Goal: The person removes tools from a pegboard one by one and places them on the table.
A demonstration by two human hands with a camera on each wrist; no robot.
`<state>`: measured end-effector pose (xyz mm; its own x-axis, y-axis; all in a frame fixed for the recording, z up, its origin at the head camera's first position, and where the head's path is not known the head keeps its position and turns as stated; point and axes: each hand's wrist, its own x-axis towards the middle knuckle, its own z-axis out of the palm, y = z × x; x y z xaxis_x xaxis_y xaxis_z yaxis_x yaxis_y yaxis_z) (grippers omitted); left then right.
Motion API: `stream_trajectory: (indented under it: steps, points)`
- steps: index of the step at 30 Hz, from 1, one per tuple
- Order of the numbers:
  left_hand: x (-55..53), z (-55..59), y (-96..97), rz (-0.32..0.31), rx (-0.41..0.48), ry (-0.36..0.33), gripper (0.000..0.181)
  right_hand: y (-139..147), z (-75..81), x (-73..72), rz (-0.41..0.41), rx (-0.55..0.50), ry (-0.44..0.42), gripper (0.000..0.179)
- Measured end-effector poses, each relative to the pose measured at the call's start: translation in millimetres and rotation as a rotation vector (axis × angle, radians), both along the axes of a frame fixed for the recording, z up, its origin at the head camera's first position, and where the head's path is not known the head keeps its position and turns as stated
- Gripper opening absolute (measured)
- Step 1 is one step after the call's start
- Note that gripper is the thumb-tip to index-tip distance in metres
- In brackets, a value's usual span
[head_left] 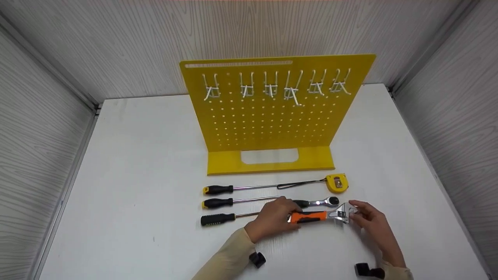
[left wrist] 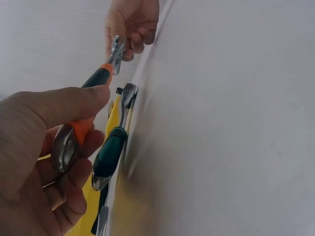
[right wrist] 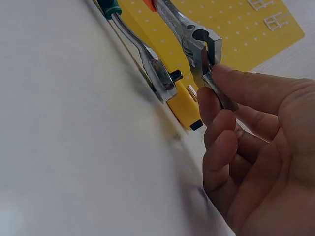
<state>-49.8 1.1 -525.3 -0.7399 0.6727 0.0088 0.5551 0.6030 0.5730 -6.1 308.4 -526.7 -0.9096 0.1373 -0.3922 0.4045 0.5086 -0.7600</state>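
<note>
An adjustable wrench with an orange and dark handle lies nearly level between my hands. My left hand grips the handle's end, and the left wrist view shows the thumb on top of the handle. At the other end, my right hand pinches the metal jaw with thumb and forefinger, clearest in the right wrist view, where the wrench head points toward the palm. Just behind the wrench, a ratchet wrench with a dark green handle lies on the table; my left hand partly hides it.
Three screwdrivers lie in rows at the left, the nearer shafts partly behind my left hand. A yellow tape measure with a black strap lies behind the ratchet. Farther back stands a yellow pegboard with several white hooks. Walls enclose the white table.
</note>
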Motion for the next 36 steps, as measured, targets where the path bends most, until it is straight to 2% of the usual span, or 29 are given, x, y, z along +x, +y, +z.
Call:
stream_trajectory:
  steps: [11,20,25,31,36]
  points:
    - [2.6,-1.5,6.0,-0.007,-0.071,0.045,0.039,0,-1.4,-4.1,0.069,0.113,-0.021,0.047]
    - [6.2,0.2,8.9,-0.029,-0.152,0.165,0.035,-1,-3.4,-6.0,0.135,0.173,-0.04,0.044]
    - [7.1,-2.5,13.4,-0.054,-0.18,0.156,0.037,2,-2.5,-5.9,0.155,0.183,-0.045,0.044]
    - [7.4,-1.3,18.1,-0.079,-0.207,0.218,0.032,5,-1.7,-6.1,0.169,0.162,-0.044,0.045]
    - [6.7,-0.4,19.4,-0.086,-0.226,0.233,0.029,4,-1.0,-7.3,0.155,0.122,-0.068,0.046]
